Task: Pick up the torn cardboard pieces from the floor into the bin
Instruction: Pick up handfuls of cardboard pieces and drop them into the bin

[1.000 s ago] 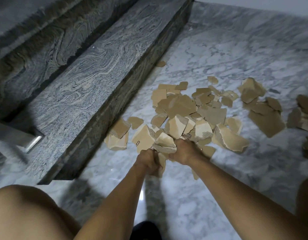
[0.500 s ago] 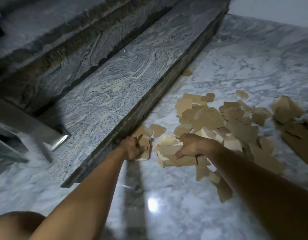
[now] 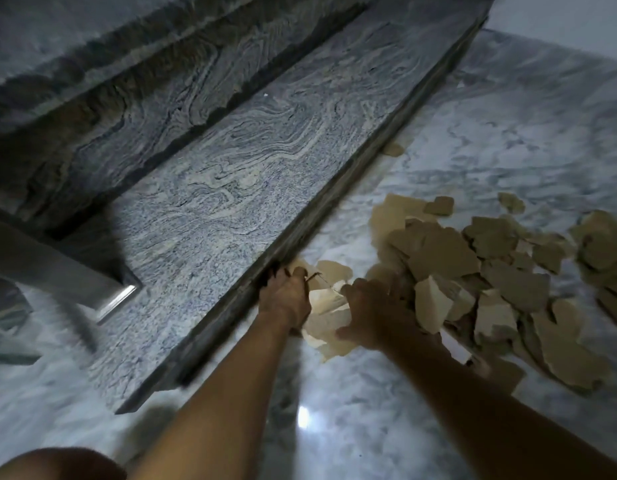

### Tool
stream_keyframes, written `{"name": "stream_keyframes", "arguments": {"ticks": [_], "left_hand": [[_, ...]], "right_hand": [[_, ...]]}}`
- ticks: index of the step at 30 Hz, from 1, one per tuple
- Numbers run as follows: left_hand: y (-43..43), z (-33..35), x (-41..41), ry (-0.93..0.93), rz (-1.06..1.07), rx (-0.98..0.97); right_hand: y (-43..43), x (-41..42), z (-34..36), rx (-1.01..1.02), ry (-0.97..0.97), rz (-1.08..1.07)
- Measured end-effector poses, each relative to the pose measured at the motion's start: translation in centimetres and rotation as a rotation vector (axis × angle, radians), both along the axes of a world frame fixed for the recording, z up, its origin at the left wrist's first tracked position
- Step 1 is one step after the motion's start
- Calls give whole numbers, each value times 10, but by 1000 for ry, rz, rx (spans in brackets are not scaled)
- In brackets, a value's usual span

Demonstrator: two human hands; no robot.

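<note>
Several torn brown cardboard pieces (image 3: 473, 258) lie heaped on the white marble floor (image 3: 490, 133), right of a granite step. My left hand (image 3: 284, 296) sits against the foot of the step, fingers closed around pale cardboard pieces (image 3: 326, 306). My right hand (image 3: 376, 311) presses on the same bundle from the right, at the pile's left edge, gripping pieces. One small piece (image 3: 393, 148) lies alone farther along the step. No bin is in view.
A long grey granite step (image 3: 231, 188) runs diagonally on the left, with a second step (image 3: 92, 109) above it. A metal bar or frame (image 3: 57, 271) juts in at the left. My knee (image 3: 54, 464) shows at the bottom left.
Both hands have moved left from the pile's front toward the step, carrying a bundle of pieces. The view has shifted left and is blurred.
</note>
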State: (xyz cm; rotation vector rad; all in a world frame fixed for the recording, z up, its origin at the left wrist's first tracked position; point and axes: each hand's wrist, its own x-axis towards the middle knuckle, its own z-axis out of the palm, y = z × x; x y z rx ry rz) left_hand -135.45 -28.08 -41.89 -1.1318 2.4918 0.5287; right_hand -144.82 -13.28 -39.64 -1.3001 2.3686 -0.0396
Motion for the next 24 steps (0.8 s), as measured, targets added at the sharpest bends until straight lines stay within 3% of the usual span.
{"name": "stream_keyframes", "arguments": {"ticks": [4, 10, 15, 17, 21, 24], "left_hand": [[-3, 0, -9, 30, 43, 91], [-1, 10, -15, 122, 99, 85], [-8, 31, -5, 328, 174, 131], [-13, 42, 8, 267, 163, 176], [-8, 42, 39, -24, 140, 236], [1, 22, 51, 22, 217, 270]], "right_hand": [[5, 6, -2, -171, -163, -141], [11, -23, 9, 17, -350, -183], [-9, -90, 49, 51, -316, -268], [-26, -101, 65, 18, -309, -340], [-65, -83, 69, 92, -362, -304], [-86, -58, 35, 146, -358, -282]]}}
